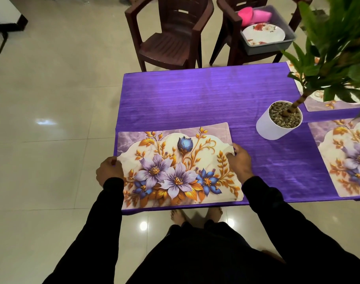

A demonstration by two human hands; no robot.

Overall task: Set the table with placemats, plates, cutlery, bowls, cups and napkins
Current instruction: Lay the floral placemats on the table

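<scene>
Placemat: while you hold the floral placemat (175,167) at the worktop's (195,95) lower-left corner, treat it as thin, light, probably bendy.
Grip: left hand (109,171) and right hand (239,160) pinch its side edges.
Hold: keep opposite edges, level.

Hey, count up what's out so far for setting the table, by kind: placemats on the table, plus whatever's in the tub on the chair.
Placemats: 3, namely the one held by the left hand and right hand, the near-right one, and the far-right one partly behind the plant.
Floral plates in the grey tub: at least 2.
Pink items in it: 2, kind unclear.
Total: 7.
</scene>
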